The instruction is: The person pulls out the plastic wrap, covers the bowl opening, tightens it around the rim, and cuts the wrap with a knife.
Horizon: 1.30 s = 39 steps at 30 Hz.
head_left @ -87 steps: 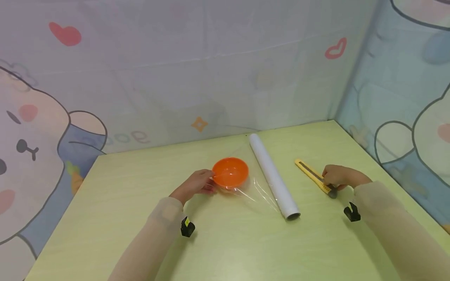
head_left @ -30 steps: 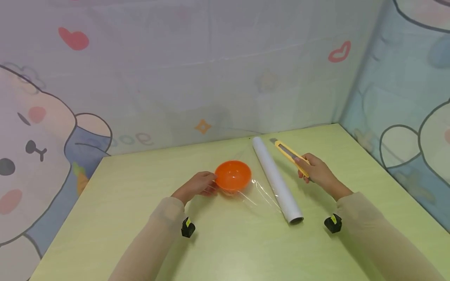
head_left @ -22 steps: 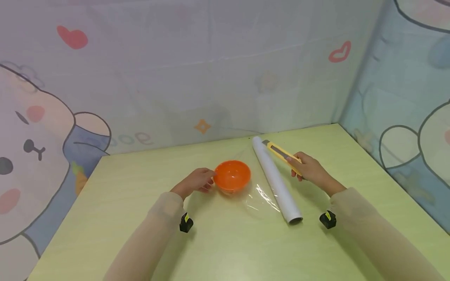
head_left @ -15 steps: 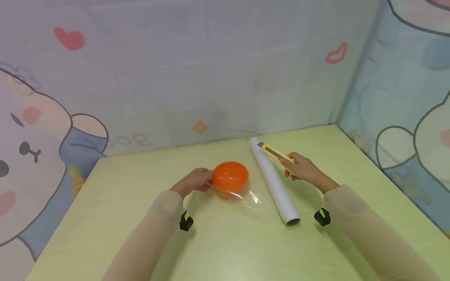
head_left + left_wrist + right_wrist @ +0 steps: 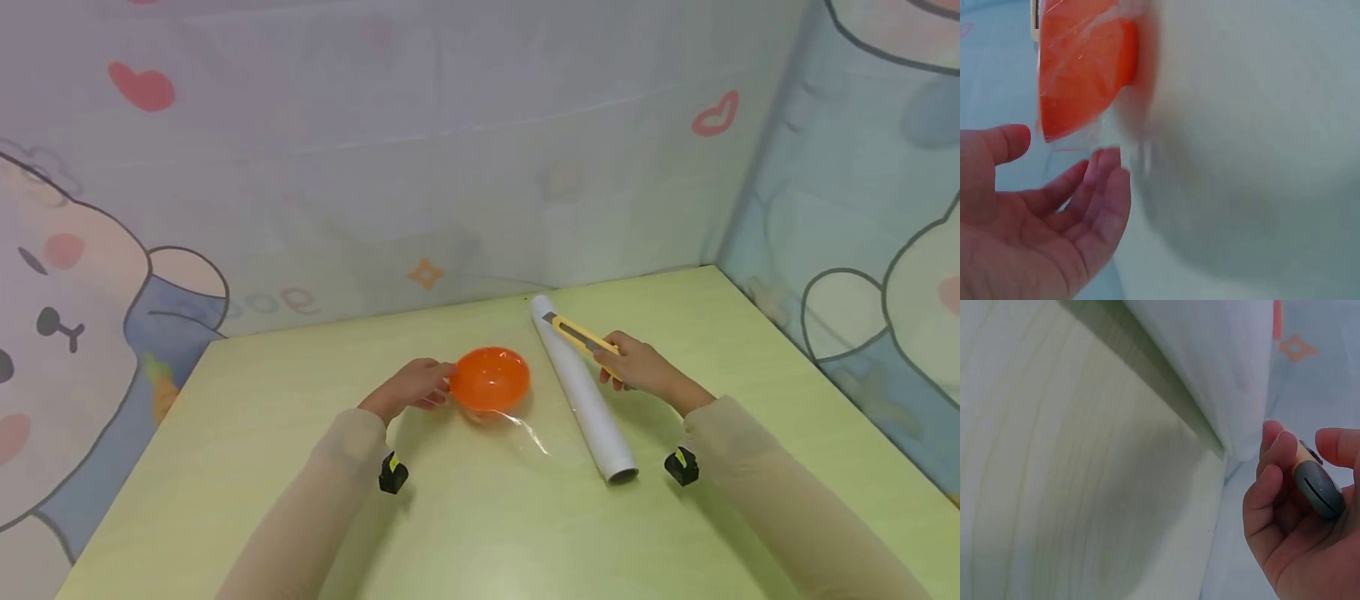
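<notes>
An orange bowl [image 5: 491, 380] sits on the table with clear plastic wrap [image 5: 534, 437] over it, stretching toward the roll. My left hand [image 5: 415, 386] is at the bowl's left side; in the left wrist view its thumb and loosely bent fingers stand apart beside the film-covered bowl [image 5: 1082, 69]. My right hand [image 5: 633, 364] grips a yellow utility knife [image 5: 576, 334], whose blade end overlaps the far part of the white plastic wrap roll [image 5: 587, 400]. The right wrist view shows the knife's grey end [image 5: 1319, 490] inside the curled fingers, beside the roll [image 5: 1219, 362].
A light green table [image 5: 480, 533] carries everything. Behind it hangs a pale printed cloth [image 5: 375, 167], with another printed cloth [image 5: 847, 192] along the right side. The roll's open near end [image 5: 622, 476] points toward me.
My right hand has picked the knife up from the table at right and moved it left, over the roll's far part. The left hand has stayed beside the bowl.
</notes>
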Each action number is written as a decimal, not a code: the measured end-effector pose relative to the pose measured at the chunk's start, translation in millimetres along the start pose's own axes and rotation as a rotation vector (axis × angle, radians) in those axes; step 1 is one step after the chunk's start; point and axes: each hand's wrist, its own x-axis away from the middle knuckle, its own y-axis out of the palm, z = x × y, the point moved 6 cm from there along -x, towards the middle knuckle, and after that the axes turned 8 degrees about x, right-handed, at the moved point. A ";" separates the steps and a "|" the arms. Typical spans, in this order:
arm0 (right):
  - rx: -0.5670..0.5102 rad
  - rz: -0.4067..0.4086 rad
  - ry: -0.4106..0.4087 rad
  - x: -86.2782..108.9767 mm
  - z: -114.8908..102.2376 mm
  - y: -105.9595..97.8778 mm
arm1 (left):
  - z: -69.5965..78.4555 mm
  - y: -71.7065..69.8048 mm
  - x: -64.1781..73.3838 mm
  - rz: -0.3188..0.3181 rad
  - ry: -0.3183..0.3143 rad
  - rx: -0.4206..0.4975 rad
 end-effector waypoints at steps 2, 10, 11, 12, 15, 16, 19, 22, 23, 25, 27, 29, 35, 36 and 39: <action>0.009 -0.008 0.010 -1.3 -2.3 1.4 | 7.5 -4.2 -1.5 0.039 0.028 -0.082; 0.068 0.008 0.024 -10.7 -18.2 -2.2 | 59.6 1.2 -19.2 0.052 0.137 -0.485; 0.072 0.009 0.028 -11.8 -20.9 -2.9 | 65.7 5.0 -23.2 0.024 0.150 -0.504; 0.077 0.012 0.037 -12.9 -23.4 -3.5 | 71.2 9.1 -27.3 -0.005 0.167 -0.527; 0.099 0.028 0.064 -17.0 -30.6 -5.1 | 82.9 22.0 -39.5 -0.091 0.191 -0.540; 0.115 0.038 0.071 -18.9 -32.6 -5.6 | 85.0 26.3 -43.9 -0.118 0.194 -0.534; 0.159 0.070 0.098 -25.6 -38.8 -4.8 | 86.9 38.7 -54.7 -0.189 0.186 -0.521; 0.221 0.085 0.120 -32.3 -46.2 0.2 | 84.2 48.8 -62.4 -0.246 0.168 -0.517; 0.236 0.087 0.128 -34.0 -49.2 2.4 | 83.3 51.0 -63.9 -0.255 0.159 -0.517; 0.270 0.091 0.139 -37.2 -55.9 7.8 | 79.9 53.0 -65.6 -0.263 0.135 -0.521; 0.280 0.089 0.149 -39.5 -61.8 13.0 | 77.1 53.7 -66.6 -0.260 0.114 -0.535; 0.296 0.087 0.162 -42.0 -66.1 17.3 | 74.9 53.4 -67.3 -0.247 0.104 -0.561; 0.346 0.087 0.200 -50.8 -69.1 23.5 | 75.5 54.9 -72.0 -0.225 0.109 -0.565; 0.357 0.092 0.204 -52.3 -68.9 24.1 | 76.3 55.3 -72.0 -0.225 0.121 -0.570; 0.387 0.113 0.208 -57.1 -69.1 26.7 | 67.2 55.4 -95.5 -0.225 0.168 -0.582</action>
